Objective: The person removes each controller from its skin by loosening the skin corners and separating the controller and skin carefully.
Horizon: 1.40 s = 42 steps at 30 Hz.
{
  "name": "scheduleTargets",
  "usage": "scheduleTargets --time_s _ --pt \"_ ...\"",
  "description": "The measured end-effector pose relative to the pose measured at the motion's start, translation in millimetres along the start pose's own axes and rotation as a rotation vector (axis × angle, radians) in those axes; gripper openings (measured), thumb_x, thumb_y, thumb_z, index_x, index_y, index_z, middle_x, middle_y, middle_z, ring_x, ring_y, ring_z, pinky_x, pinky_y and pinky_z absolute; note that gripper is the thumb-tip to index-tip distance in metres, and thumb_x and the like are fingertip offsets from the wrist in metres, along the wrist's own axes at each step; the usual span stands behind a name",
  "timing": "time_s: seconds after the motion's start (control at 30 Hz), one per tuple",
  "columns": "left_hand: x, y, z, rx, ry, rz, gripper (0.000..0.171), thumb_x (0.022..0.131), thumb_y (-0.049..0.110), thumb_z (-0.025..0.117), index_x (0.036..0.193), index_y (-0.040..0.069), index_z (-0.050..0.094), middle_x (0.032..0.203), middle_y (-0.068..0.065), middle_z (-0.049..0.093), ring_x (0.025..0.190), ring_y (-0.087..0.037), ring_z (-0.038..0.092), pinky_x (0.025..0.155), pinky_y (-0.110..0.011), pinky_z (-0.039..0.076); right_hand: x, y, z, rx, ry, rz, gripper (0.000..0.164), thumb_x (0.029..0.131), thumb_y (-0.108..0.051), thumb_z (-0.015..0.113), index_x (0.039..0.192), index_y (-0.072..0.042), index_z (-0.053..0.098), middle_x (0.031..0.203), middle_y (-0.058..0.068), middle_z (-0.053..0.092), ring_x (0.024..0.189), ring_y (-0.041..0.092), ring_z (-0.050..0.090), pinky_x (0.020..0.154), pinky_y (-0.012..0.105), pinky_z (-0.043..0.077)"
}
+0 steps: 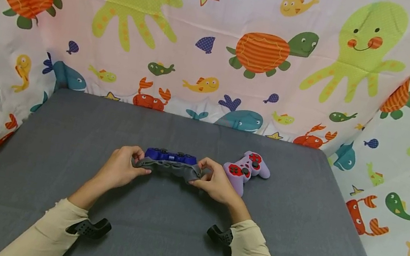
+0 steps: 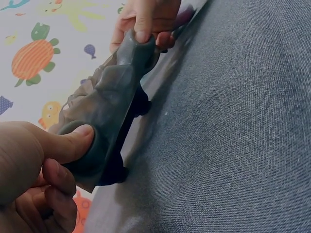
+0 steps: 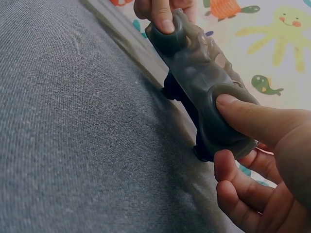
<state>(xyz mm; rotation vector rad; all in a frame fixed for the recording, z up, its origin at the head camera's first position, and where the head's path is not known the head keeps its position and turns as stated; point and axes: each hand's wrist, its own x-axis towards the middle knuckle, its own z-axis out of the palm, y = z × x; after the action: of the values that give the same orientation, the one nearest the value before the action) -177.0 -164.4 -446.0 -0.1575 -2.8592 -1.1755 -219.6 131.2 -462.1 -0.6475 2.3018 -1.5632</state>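
A blue game controller [image 1: 171, 156] is held over the table by both hands, with a grey, see-through rubbery cover [image 1: 170, 167] on the side nearer me. The cover looks wrinkled and loose in the middle in both wrist views. My left hand [image 1: 119, 168] grips the left end, its thumb pressing on the rounded grip of the cover [image 2: 82, 145]. At the other end my right hand [image 1: 215, 184] pinches the cover, thumb on the grip end and fingers curled at the far side. Dark thumbsticks [image 3: 170, 87] stick out from the controller in the right wrist view.
A second controller [image 1: 236, 181], lilac with red button areas, lies on the grey table [image 1: 152, 238] just beyond my right hand. Cloth with printed sea animals [image 1: 208, 14] hangs behind the table and along its sides. Black wrist mounts [image 1: 92, 228] sit on both sleeves.
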Motion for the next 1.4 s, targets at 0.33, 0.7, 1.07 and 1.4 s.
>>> scheduleTargets --time_s 0.33,0.7,1.07,1.4 --pt "0.8 0.3 2.8 0.037 0.033 -0.015 0.03 0.08 0.02 0.087 0.087 0.008 0.06 0.081 -0.005 0.054 0.07 -0.019 0.048 0.065 -0.032 0.036 -0.2 0.6 2.7 -0.013 0.024 0.004 0.037 0.082 0.003 0.078 0.107 -0.004 0.051 0.088 0.007 0.061 0.051 0.012 0.052 0.05 0.023 0.043" --pt "-1.0 5.7 0.9 0.122 0.033 -0.06 0.031 0.08 0.028 0.086 0.089 0.012 0.061 0.082 -0.003 0.056 0.07 -0.019 0.05 0.062 -0.033 0.034 1.2 0.2 2.6 -0.042 0.038 0.0 0.035 0.083 0.002 0.079 0.106 -0.005 0.053 0.085 0.008 0.061 0.051 0.008 0.052 0.049 0.023 0.041" --pt "-1.5 8.4 -1.0 0.172 0.03 -0.078 0.031 0.08 0.032 0.086 0.09 0.015 0.062 0.085 -0.002 0.055 0.075 -0.02 0.052 0.062 -0.034 0.034 1.5 -0.6 0.6 -0.092 0.04 -0.022 0.033 0.082 -0.002 0.081 0.104 -0.005 0.057 0.071 0.008 0.059 0.049 0.006 0.046 0.048 0.024 0.039" --pt "-2.5 5.4 -0.1 0.194 -0.003 -0.094 0.032 0.081 0.033 0.085 0.093 0.014 0.062 0.085 -0.002 0.055 0.076 -0.019 0.053 0.062 -0.035 0.035 0.4 -0.1 3.0 -0.1 0.012 -0.012 0.032 0.083 -0.001 0.08 0.105 -0.006 0.058 0.072 0.008 0.063 0.05 0.01 0.05 0.048 0.024 0.043"
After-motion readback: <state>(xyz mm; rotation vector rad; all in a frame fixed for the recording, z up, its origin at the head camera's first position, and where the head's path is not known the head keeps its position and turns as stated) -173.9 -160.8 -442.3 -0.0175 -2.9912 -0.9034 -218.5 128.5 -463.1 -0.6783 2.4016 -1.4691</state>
